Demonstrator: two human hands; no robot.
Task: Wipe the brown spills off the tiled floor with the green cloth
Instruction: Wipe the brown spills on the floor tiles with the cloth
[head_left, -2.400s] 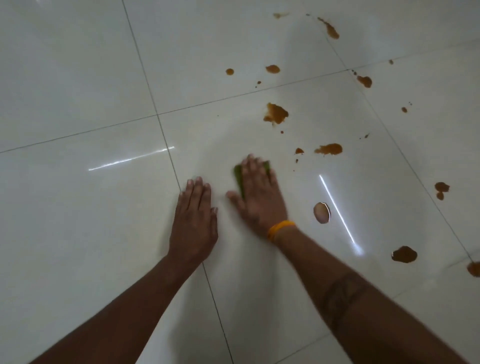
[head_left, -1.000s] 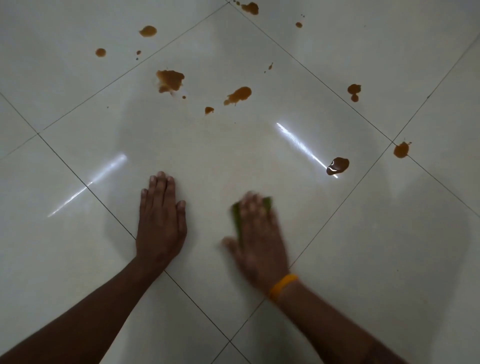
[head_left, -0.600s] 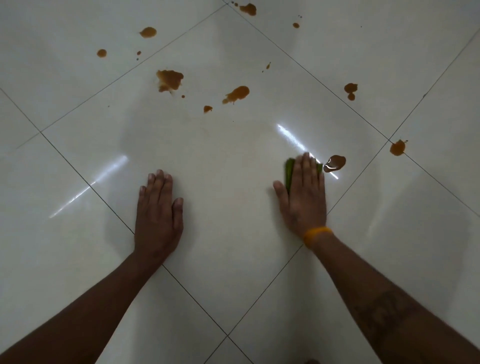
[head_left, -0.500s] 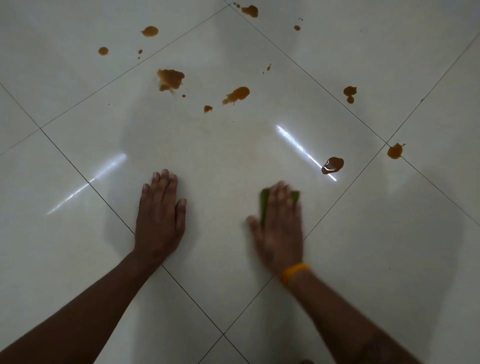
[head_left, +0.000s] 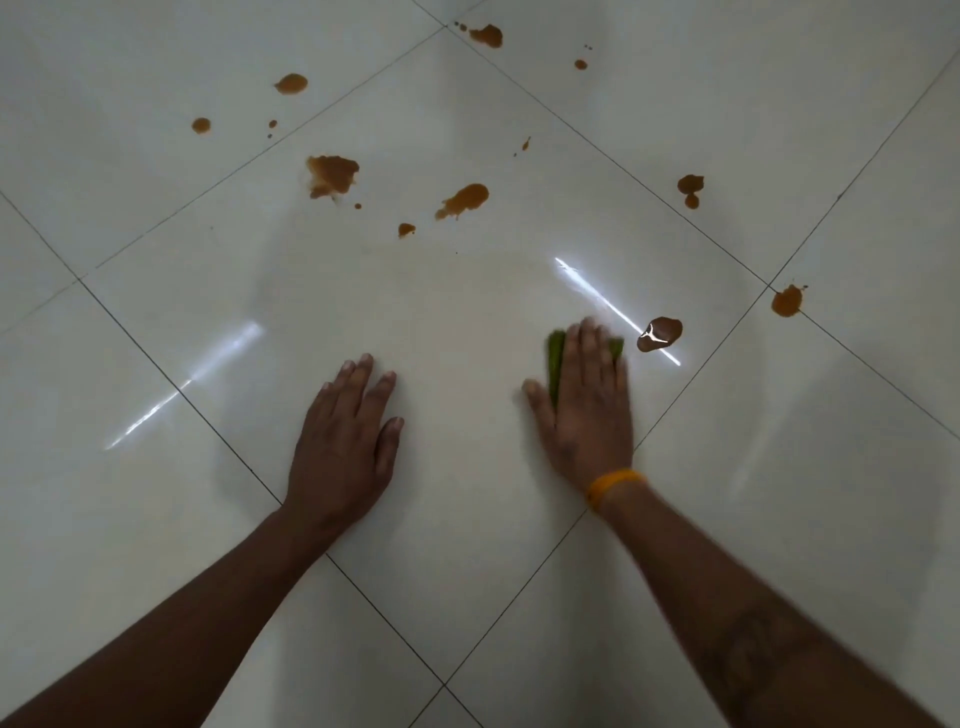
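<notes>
- My right hand (head_left: 584, 402) has swung back out to the right since half a second ago, carrying the folded green cloth (head_left: 557, 358) from the middle of the big glossy white floor tile (head_left: 457, 306) toward the tile's right edge.
- That puts the cloth just beside the dark brown puddle (head_left: 660, 334) with the light glare across it. The puddle looks untouched, the same shape as before, so I judge this sweep has not yet reached it.
- The patch of tile between my two hands shows no brown. The other spills are all where they were: the ragged brown blotch (head_left: 331, 174), the elongated brown smear (head_left: 464, 199), and the smaller drops beyond and to the right.
- My right hand's grip is flat: fingers straight and close together, thumb out to the left, palm pressing the cloth onto the floor. It is blurred, so finer detail escapes me.
- The cloth lies almost wholly under my fingers, with green edges peeking out at the left side and past the fingertips on the right.
- My left hand (head_left: 343, 441) is spread flat on the same tile, holding nothing, planted where it was before as my prop.
- By my reckoning most of the wiping remains.
</notes>
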